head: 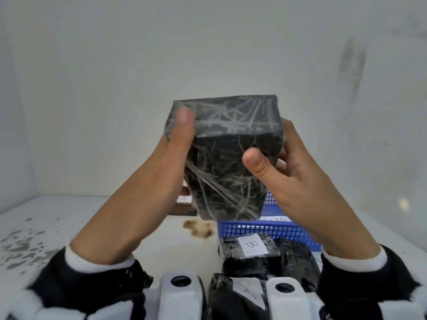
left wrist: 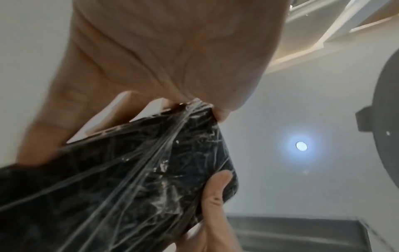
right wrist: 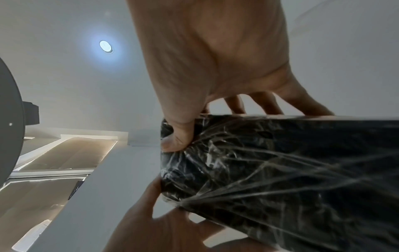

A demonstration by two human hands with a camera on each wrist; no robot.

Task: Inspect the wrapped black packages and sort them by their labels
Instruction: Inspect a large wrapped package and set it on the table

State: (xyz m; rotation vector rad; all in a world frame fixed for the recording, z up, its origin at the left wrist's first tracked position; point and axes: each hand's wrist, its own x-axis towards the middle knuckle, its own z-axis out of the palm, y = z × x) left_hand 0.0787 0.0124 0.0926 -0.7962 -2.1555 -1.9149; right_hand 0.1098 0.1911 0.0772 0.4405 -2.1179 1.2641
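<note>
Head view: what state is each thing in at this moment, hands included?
Held package: lifted off the table, gripped on both sides, no label showing.
Left hand: grips the package.
Right hand: grips the package.
B package: lying on the table, label up.
Blue basket: upright on the table.

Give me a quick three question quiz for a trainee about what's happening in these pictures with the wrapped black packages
1. True or false: the raised package is held by both hands, the left hand and the right hand.
2. Which letter shows on the white label of a package lying on the table? A) B  B) D  C) K
3. Fill in: behind the packages on the table stands a blue ____.

Key: 1 true; 2 A; 3 basket. No label shows on the raised package's visible faces in the head view.
</note>
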